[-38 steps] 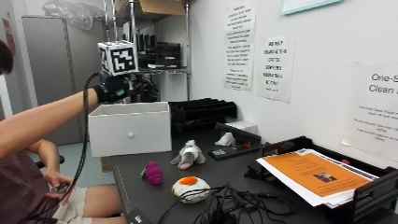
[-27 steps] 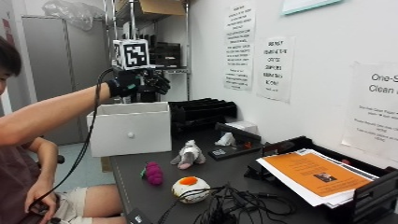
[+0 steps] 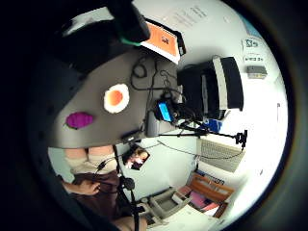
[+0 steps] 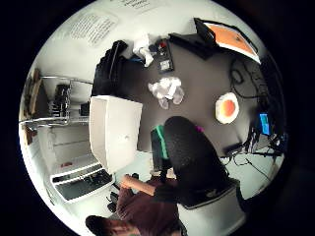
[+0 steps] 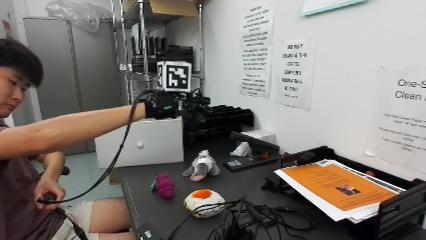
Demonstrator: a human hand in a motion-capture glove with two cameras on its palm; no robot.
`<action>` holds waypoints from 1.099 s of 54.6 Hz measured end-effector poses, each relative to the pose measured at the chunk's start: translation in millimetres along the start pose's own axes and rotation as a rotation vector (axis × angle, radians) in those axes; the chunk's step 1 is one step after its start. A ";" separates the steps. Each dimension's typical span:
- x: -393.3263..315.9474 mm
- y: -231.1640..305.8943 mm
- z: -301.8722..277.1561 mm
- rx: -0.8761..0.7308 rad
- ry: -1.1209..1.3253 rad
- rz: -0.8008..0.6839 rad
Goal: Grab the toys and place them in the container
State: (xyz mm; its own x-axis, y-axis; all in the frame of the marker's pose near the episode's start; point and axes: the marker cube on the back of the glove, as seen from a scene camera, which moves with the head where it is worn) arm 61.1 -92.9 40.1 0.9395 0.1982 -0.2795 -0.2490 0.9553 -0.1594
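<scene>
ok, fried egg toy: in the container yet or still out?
Out. The fried egg toy lies on the table, apart from the white container.

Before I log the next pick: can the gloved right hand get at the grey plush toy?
Probably yes: the gloved right hand hangs above the table, and the grey plush toy stands in open space below it.

Open tabletop (image 5: 200,172) between white container (image 5: 140,147) and toys | grey plush (image 5: 202,166), purple toy (image 5: 164,185), egg toy (image 5: 204,202) spaced apart, reachable from above | cable tangle (image 5: 256,220) crowding front edge | black trays (image 5: 219,120) and paper tray (image 5: 333,192) lining wall side
</scene>
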 end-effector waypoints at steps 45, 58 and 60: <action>21.2 -64.3 292.3 0.146 -0.053 0.266; 20.6 -62.7 277.0 0.126 -0.086 0.203; 18.5 -62.5 274.3 0.085 -0.100 0.195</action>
State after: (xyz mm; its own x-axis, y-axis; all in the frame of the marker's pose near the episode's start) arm 158.6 -88.8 304.6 0.8953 0.3972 -0.2016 -0.4111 0.9111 -0.0301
